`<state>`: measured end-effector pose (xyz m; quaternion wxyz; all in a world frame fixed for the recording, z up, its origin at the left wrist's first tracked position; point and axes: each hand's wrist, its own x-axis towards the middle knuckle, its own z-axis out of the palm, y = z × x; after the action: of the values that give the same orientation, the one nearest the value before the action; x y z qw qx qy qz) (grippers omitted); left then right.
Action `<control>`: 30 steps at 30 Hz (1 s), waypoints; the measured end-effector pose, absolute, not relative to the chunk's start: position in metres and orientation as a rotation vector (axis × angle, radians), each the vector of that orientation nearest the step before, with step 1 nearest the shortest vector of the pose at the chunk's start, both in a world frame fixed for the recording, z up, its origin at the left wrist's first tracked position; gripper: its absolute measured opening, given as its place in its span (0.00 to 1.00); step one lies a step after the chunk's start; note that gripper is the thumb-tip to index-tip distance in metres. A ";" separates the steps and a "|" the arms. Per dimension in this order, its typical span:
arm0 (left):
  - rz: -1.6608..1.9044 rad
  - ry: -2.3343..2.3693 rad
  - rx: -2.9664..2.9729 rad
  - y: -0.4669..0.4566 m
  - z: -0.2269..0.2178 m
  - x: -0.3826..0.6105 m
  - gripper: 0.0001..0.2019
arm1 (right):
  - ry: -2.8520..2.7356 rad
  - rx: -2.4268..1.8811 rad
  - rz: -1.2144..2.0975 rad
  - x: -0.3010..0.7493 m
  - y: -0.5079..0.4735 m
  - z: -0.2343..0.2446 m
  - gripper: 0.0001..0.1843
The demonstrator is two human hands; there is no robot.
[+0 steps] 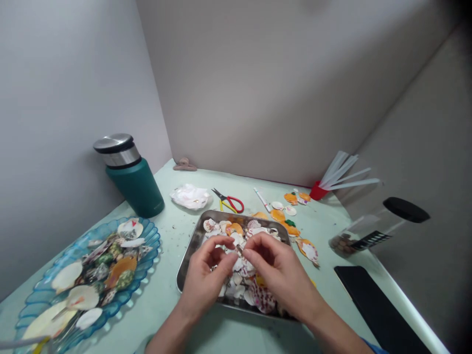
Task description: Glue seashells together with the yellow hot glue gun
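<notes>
Both my hands are over a metal tray (190, 260) filled with seashells (241, 268), mostly white, orange and speckled. My right hand (275, 258) has its thumb and fingers closed in a pinch on a small brownish piece (239, 250), too small to name. Facing it, my left hand (208, 268) is curved, with thumb and index finger apart; its thumb tip is close to that piece, and I cannot tell whether they touch. Toward the tray's front right lies a purple-speckled shell (263, 296).
To the left stand a blue scalloped dish (153, 238) of shells and a green bottle (134, 187). Behind the tray are a white plastic bag (191, 196), scissors (232, 202) and a marker (261, 199). At right: orange shell pieces (278, 215), a red cup (317, 191) of glue sticks, a jar (342, 243), a phone (379, 305).
</notes>
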<state>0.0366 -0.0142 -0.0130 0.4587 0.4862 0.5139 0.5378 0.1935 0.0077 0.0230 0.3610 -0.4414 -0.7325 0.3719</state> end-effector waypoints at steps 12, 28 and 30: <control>1.302 1.072 1.003 -0.013 -0.015 0.036 0.14 | -1.847 -1.149 1.007 0.190 0.004 0.022 0.05; 1.259 0.935 0.897 -0.010 -0.019 0.033 0.10 | -2.103 -1.007 0.731 0.197 0.004 0.027 0.16; 1.252 0.934 0.895 -0.010 -0.018 0.033 0.10 | -2.109 -1.008 0.707 0.197 0.003 0.026 0.15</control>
<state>0.0329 -0.0099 -0.0183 0.6216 0.3895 0.4064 0.5447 0.1973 0.0032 0.0263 0.3426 -0.3877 -0.8113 0.2720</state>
